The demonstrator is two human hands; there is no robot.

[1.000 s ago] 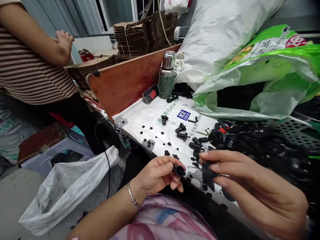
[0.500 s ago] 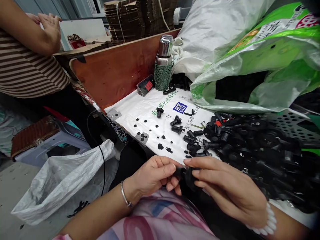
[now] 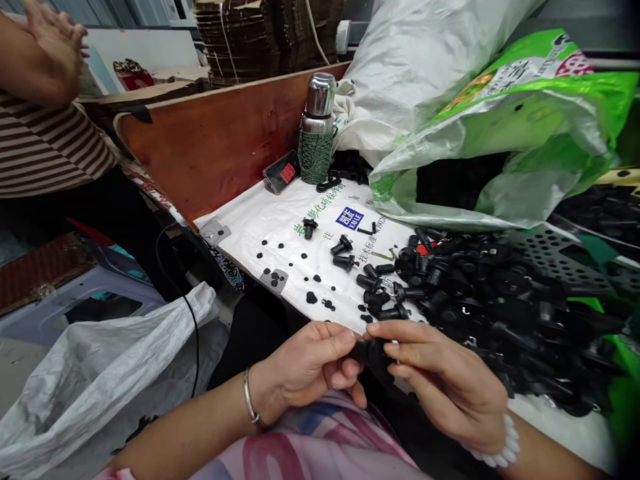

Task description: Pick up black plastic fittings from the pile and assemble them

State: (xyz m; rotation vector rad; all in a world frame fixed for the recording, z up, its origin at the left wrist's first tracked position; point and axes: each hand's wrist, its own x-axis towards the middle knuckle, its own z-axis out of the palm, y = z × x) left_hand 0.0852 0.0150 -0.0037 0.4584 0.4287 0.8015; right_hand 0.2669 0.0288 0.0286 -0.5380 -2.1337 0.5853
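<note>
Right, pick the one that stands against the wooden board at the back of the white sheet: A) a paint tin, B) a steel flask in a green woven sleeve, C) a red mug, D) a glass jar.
B: the steel flask in its green sleeve stands upright by the wooden board.

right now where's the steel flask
In the head view, the steel flask stands upright at the table's far end, against the wooden board, beside a phone.

Reddish wooden partition [image 3: 220,150], stacked cardboard [image 3: 260,37] behind, grey floor [image 3: 15,347]
</note>
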